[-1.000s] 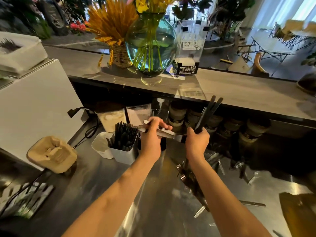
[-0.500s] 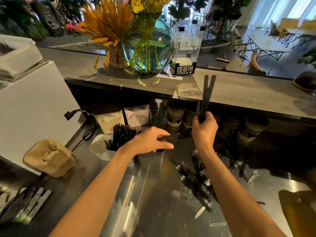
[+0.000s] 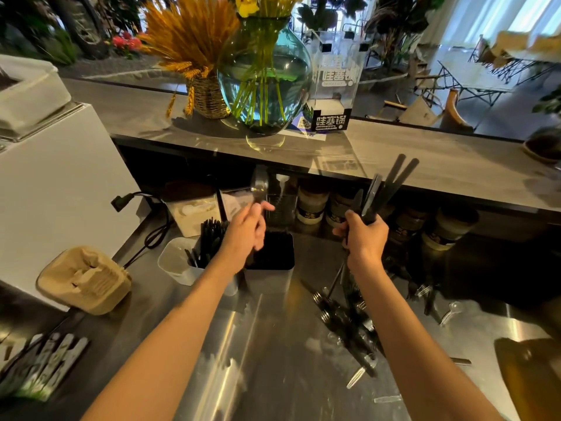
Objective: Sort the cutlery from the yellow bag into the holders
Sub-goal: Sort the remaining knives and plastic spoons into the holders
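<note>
My left hand [image 3: 247, 227] holds a clear plastic spoon [image 3: 259, 185] by its handle, bowl up, above a dark-filled holder [image 3: 270, 259]. Left of that holder, a white holder [image 3: 209, 241] is packed with black cutlery, and a low white tub [image 3: 174, 262] stands beside it. My right hand [image 3: 365, 235] grips a bunch of black cutlery [image 3: 384, 189], handles pointing up and to the right. A loose heap of black and clear cutlery [image 3: 349, 326] lies on the steel counter below my right arm. The yellow bag [image 3: 531, 378] lies at the lower right.
A raised grey counter [image 3: 440, 165] carries a glass vase [image 3: 264, 77], a wicker basket of wheat [image 3: 208, 95] and a clear sign box [image 3: 334, 86]. Jars [image 3: 312, 205] line the shelf beneath. A cardboard cup carrier [image 3: 83, 279] and packets [image 3: 42, 366] sit left.
My left hand, reaching flat over the holders half a second ago, now holds a clear spoon raised above them. My right hand has tilted its black bunch to the right.
</note>
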Demonstrator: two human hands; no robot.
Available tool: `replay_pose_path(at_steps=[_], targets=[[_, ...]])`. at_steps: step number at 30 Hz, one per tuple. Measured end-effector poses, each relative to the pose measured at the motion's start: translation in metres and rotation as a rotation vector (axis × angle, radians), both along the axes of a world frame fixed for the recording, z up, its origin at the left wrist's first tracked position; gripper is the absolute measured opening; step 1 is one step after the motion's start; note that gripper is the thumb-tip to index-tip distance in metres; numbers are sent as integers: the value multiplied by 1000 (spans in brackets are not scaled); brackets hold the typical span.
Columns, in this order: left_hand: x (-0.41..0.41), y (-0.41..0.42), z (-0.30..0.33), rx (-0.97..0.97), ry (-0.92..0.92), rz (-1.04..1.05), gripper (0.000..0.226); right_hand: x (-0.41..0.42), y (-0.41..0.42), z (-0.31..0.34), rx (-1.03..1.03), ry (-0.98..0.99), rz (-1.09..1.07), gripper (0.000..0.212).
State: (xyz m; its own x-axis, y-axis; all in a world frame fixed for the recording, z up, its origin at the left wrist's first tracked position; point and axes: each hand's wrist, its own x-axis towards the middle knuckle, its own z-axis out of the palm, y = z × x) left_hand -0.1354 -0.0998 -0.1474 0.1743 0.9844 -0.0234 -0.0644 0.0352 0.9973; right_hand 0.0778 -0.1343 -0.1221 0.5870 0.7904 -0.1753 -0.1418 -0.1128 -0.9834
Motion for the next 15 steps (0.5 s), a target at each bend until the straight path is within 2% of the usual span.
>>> replay_pose_path(at_steps=[3, 6, 10, 13, 15], targets=[[-8, 15, -10, 122, -115, 195, 30, -8, -2, -7, 2, 10, 63, 8], [-10, 26, -20, 84, -211, 221, 26, -14, -1, -12, 0, 37, 112, 4], [-7, 26, -35, 31, -232, 273, 9, -19, 4, -21, -17, 18, 151, 2], [-4, 24, -46, 30, -206, 281, 15, -20, 9, -30, -39, 16, 158, 4], [-4, 27, -49, 46, -207, 274, 31, -20, 12, -34, -48, 19, 164, 6]])
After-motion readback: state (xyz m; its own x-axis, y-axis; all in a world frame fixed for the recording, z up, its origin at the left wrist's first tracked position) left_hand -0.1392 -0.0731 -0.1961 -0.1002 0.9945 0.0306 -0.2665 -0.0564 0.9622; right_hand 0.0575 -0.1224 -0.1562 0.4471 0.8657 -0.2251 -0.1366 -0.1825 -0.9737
